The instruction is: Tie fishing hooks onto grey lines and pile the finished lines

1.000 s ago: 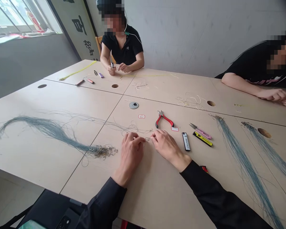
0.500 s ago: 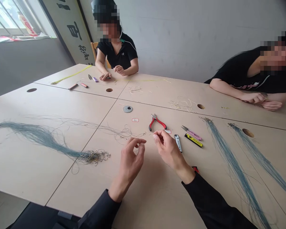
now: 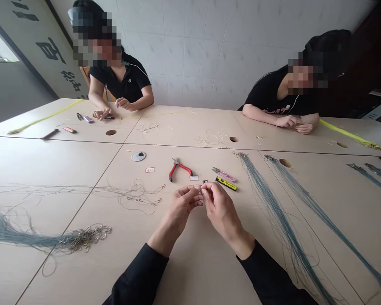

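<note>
Above the table's near middle, my left hand (image 3: 181, 208) and my right hand (image 3: 221, 207) meet fingertip to fingertip. Both are closed in a pinch; what they hold is too small to make out. Just beyond them lie red-handled pliers (image 3: 180, 168) with jaws pointing away, and a small red-edged label (image 3: 194, 178). Loose strands of thin line (image 3: 136, 198) with a few small hooks spread to the left of my left hand. At the lower left lies a thick bundle of blue-green line (image 3: 25, 233), its end a cluster of fish hooks (image 3: 87, 237).
Pink thread snips (image 3: 224, 174) and a yellow cutter (image 3: 226, 184) lie beyond my right hand. Two bundles of hooked blue line (image 3: 273, 203) stretch along the right. A metal disc (image 3: 139, 156) sits left of the pliers. Two people (image 3: 120, 80) work across the table.
My hands have come together from slightly apart, fingertips now touching. The view has swung to the right, so more of the table's right side shows.
</note>
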{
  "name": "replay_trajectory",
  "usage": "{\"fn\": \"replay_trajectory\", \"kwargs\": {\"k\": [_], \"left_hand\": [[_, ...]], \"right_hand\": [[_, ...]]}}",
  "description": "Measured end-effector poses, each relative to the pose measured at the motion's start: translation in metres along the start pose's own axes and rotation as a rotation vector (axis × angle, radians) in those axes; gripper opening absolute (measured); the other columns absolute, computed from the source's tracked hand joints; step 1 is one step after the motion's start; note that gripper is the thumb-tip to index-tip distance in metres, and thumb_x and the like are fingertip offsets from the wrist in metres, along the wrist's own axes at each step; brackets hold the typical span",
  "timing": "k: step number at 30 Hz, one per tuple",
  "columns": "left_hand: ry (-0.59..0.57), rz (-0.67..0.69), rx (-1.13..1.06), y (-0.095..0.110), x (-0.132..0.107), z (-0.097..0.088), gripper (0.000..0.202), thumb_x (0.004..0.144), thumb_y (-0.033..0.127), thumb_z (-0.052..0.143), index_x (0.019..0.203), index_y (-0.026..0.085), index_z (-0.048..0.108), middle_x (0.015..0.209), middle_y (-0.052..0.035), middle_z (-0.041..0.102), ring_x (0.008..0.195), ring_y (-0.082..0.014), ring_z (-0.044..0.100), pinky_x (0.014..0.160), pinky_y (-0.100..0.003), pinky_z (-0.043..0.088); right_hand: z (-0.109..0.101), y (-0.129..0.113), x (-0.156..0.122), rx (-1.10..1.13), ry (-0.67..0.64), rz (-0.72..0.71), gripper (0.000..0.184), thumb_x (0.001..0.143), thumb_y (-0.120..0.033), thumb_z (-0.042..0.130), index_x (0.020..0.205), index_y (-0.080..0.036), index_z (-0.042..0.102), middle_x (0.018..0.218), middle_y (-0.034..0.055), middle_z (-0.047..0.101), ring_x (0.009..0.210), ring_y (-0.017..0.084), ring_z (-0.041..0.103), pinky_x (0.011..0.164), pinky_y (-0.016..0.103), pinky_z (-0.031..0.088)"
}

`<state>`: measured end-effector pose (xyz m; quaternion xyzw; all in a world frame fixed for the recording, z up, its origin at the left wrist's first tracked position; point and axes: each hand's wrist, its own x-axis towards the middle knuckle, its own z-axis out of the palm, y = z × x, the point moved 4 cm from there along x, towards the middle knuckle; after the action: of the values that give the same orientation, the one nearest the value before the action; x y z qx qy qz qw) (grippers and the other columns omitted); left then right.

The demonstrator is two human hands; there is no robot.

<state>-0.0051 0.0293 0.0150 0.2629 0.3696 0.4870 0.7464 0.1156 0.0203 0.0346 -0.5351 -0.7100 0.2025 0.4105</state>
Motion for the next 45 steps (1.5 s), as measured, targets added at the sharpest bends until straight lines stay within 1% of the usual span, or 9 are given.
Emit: {"fn": "replay_trajectory", "kwargs": {"k": [4, 10, 13, 16, 22, 30, 35, 42, 45], "left_hand": [[-0.021, -0.029, -0.049, -0.008, 0.005, -0.004, 0.025, 0.076, 0.033, 0.083, 0.084, 0.011, 0.073, 0.082, -0.0062, 0.068, 0.075, -0.0117, 0.062, 0.074, -0.023, 0.05], [-0.05, 0.041, 0.027, -0.004, 0.004, -0.003, 0.027, 0.078, 0.036, 0.081, 0.083, 0.012, 0.071, 0.079, -0.0047, 0.066, 0.074, -0.0107, 0.059, 0.07, -0.021, 0.047], [-0.038, 0.069, 0.108, -0.004, 0.005, -0.003, 0.029, 0.078, 0.039, 0.08, 0.083, 0.012, 0.071, 0.077, -0.0045, 0.066, 0.071, -0.0101, 0.056, 0.069, -0.021, 0.045], [-0.042, 0.093, 0.184, -0.007, 0.007, -0.003, 0.029, 0.081, 0.041, 0.077, 0.085, 0.012, 0.072, 0.077, -0.0046, 0.066, 0.072, -0.0114, 0.056, 0.07, -0.022, 0.044], [-0.061, 0.138, 0.314, -0.009, 0.005, -0.003, 0.027, 0.085, 0.041, 0.073, 0.086, 0.013, 0.071, 0.079, -0.0046, 0.066, 0.072, -0.0117, 0.053, 0.072, -0.024, 0.043], [-0.036, 0.13, 0.467, -0.005, 0.001, 0.005, 0.029, 0.084, 0.042, 0.07, 0.086, 0.013, 0.07, 0.078, -0.0049, 0.066, 0.073, -0.0137, 0.055, 0.071, -0.026, 0.043], [0.001, 0.135, 0.531, -0.005, 0.0, 0.005, 0.029, 0.082, 0.042, 0.07, 0.085, 0.013, 0.068, 0.074, -0.0036, 0.065, 0.071, -0.0129, 0.054, 0.066, -0.024, 0.04], [-0.008, 0.183, 0.588, -0.007, -0.001, 0.006, 0.03, 0.079, 0.043, 0.072, 0.08, 0.013, 0.066, 0.068, -0.0014, 0.061, 0.061, -0.0107, 0.049, 0.056, -0.022, 0.035], [-0.015, 0.209, 0.601, -0.008, 0.0, 0.006, 0.029, 0.077, 0.042, 0.073, 0.078, 0.013, 0.065, 0.068, -0.0014, 0.061, 0.061, -0.0111, 0.05, 0.056, -0.022, 0.036]], "right_hand": [[-0.005, 0.005, -0.001, 0.035, -0.046, 0.007, 0.017, 0.1, -0.031, 0.044, 0.098, -0.019, 0.057, 0.095, 0.0081, 0.064, 0.087, 0.021, 0.06, 0.077, 0.033, 0.047], [-0.013, 0.021, -0.001, 0.287, -0.071, 0.253, 0.032, 0.098, -0.046, 0.049, 0.107, -0.017, 0.061, 0.086, 0.0042, 0.064, 0.067, 0.014, 0.053, 0.063, 0.027, 0.045], [-0.014, 0.024, 0.001, 0.36, -0.132, 0.3, 0.033, 0.096, -0.049, 0.052, 0.096, -0.017, 0.064, 0.078, 0.0023, 0.062, 0.067, 0.014, 0.052, 0.063, 0.027, 0.043], [-0.016, 0.025, 0.002, 0.417, -0.155, 0.315, 0.032, 0.094, -0.047, 0.056, 0.087, -0.017, 0.064, 0.076, 0.0016, 0.063, 0.068, 0.014, 0.053, 0.065, 0.026, 0.043], [-0.02, 0.024, 0.002, 0.451, -0.165, 0.342, 0.031, 0.094, -0.047, 0.056, 0.087, -0.017, 0.065, 0.076, 0.0018, 0.064, 0.069, 0.014, 0.054, 0.066, 0.026, 0.043], [-0.023, 0.025, 0.004, 0.485, -0.148, 0.368, 0.034, 0.092, -0.047, 0.058, 0.08, -0.016, 0.064, 0.074, 0.0023, 0.064, 0.068, 0.014, 0.054, 0.065, 0.025, 0.043], [-0.022, 0.028, 0.003, 0.473, -0.163, 0.372, 0.033, 0.091, -0.046, 0.058, 0.078, -0.015, 0.064, 0.069, 0.0004, 0.06, 0.064, 0.012, 0.049, 0.058, 0.024, 0.038], [-0.018, 0.029, 0.002, 0.431, -0.188, 0.359, 0.033, 0.09, -0.046, 0.059, 0.078, -0.016, 0.065, 0.069, 0.0005, 0.062, 0.062, 0.013, 0.05, 0.057, 0.025, 0.04], [-0.017, 0.028, 0.002, 0.412, -0.204, 0.355, 0.031, 0.09, -0.046, 0.06, 0.083, -0.016, 0.067, 0.072, 0.0007, 0.064, 0.065, 0.014, 0.054, 0.06, 0.025, 0.042]]}}
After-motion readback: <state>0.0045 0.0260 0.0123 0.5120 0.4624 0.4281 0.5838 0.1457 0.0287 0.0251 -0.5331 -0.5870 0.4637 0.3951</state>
